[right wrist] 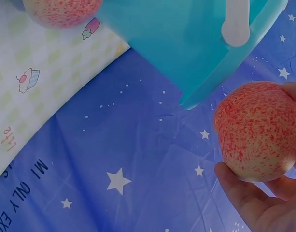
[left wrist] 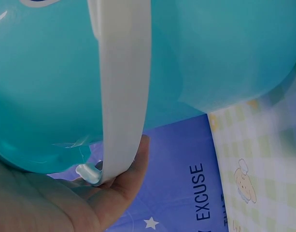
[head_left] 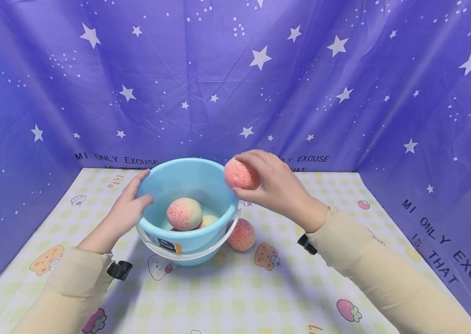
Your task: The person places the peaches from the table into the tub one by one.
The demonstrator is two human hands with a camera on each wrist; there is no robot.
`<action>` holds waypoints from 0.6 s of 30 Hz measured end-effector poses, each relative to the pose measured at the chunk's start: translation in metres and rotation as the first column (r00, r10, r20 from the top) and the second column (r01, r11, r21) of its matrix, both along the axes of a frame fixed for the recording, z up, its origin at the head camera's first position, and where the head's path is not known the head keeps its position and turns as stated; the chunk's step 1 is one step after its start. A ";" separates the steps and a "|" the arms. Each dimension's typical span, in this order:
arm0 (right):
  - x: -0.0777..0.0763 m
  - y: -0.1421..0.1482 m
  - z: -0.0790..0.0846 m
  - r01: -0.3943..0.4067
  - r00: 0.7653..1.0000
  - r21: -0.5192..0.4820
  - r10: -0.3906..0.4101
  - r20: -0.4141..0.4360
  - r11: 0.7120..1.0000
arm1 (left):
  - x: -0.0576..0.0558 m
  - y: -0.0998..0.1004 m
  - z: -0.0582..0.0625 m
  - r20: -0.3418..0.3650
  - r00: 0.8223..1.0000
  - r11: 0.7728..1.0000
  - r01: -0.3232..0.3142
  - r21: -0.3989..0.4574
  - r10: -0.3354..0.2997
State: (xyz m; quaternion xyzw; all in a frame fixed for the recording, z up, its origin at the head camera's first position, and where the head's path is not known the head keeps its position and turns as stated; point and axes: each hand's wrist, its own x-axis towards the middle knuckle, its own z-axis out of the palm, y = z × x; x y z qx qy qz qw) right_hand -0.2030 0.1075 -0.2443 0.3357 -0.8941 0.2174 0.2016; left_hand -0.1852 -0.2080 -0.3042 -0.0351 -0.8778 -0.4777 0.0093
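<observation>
A light blue bucket [head_left: 177, 183] with a white handle [left wrist: 123, 87] leans toward me on the table, its mouth facing up. My left hand [head_left: 126, 208] grips its left rim, thumb over the edge and fingers along the outside. Inside the bucket lie a pink-and-cream peach [head_left: 183, 214] and at least one more peach [head_left: 208, 221], partly hidden by the front wall. My right hand [head_left: 277, 185] holds a pinkish-red peach [right wrist: 259, 130] between thumb and fingers, raised just beside the right rim. Another peach [head_left: 242, 235] rests on the table against the bucket's right side, partly behind the handle.
A checked green-and-white cloth [head_left: 302, 287] with cartoon prints covers the table. Behind and around both sides hangs a purple curtain [head_left: 202, 60] with white stars and lettering, close to the table's far edge.
</observation>
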 end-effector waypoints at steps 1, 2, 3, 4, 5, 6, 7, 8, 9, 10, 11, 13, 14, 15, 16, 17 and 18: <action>-0.001 -0.001 0.001 -0.005 1.000 0.002 0.005 -0.007 1.000 | 0.000 0.000 0.000 0.000 1.000 1.000 -0.001 -0.002 0.001; -0.002 -0.002 0.001 -0.009 1.000 0.002 0.009 -0.013 1.000 | -0.001 -0.001 -0.001 0.001 1.000 1.000 -0.002 -0.005 0.002; -0.002 -0.003 0.002 -0.014 1.000 0.003 0.014 -0.015 1.000 | -0.001 -0.001 -0.001 0.001 1.000 1.000 -0.003 -0.007 0.003; -0.003 -0.004 0.003 -0.018 1.000 0.003 0.018 -0.018 1.000 | -0.001 -0.001 -0.001 0.002 1.000 1.000 -0.005 -0.009 0.005; -0.004 -0.006 0.003 -0.021 1.000 0.005 0.021 -0.019 1.000 | -0.001 -0.001 -0.001 0.002 1.000 1.000 -0.005 -0.010 0.005; -0.004 -0.007 0.004 -0.023 1.000 0.007 0.023 -0.018 1.000 | -0.001 -0.001 -0.001 0.002 1.000 1.000 -0.006 -0.011 0.006; -0.005 -0.008 0.005 -0.025 1.000 0.008 0.025 -0.017 1.000 | -0.001 -0.001 -0.001 0.002 1.000 1.000 -0.007 -0.012 0.007; -0.005 -0.009 0.005 -0.026 1.000 0.008 0.026 -0.014 1.000 | 0.000 -0.001 -0.001 0.001 1.000 1.000 -0.007 -0.012 0.007; -0.005 -0.010 0.006 -0.028 1.000 0.009 0.028 -0.011 1.000 | 0.000 -0.001 -0.001 0.002 1.000 1.000 -0.007 -0.010 0.007; -0.006 -0.012 0.006 -0.030 1.000 0.010 0.030 -0.007 1.000 | 0.000 -0.001 0.000 0.001 1.000 1.000 -0.006 -0.009 0.006; -0.006 -0.013 0.007 -0.032 0.999 0.010 0.032 -0.003 0.999 | 0.000 -0.001 0.000 0.000 1.000 1.000 -0.005 -0.010 0.005; -0.007 -0.015 0.007 -0.037 0.999 0.010 0.037 0.005 0.999 | 0.000 0.000 0.000 -0.001 1.000 1.000 -0.004 -0.010 0.004; -0.007 -0.016 0.007 -0.040 0.999 0.012 0.040 0.007 0.999 | 0.000 0.000 0.000 -0.002 1.000 1.000 -0.004 -0.010 0.004; -0.007 -0.017 0.008 -0.043 0.999 0.012 0.043 0.010 0.999 | 0.000 0.000 0.000 -0.003 1.000 1.000 -0.003 -0.010 0.003; -0.007 -0.018 0.008 -0.046 0.999 0.013 0.045 0.011 0.999 | -0.001 0.000 0.000 -0.004 1.000 1.000 -0.003 -0.010 0.003; -0.007 -0.020 0.008 -0.049 0.999 0.015 0.049 0.010 0.999 | -0.001 0.000 0.000 -0.005 1.000 1.000 -0.002 -0.010 0.002; -0.007 -0.021 0.007 -0.052 0.999 0.016 0.052 0.009 0.998 | -0.001 0.000 0.000 -0.006 1.000 1.000 -0.002 -0.010 0.002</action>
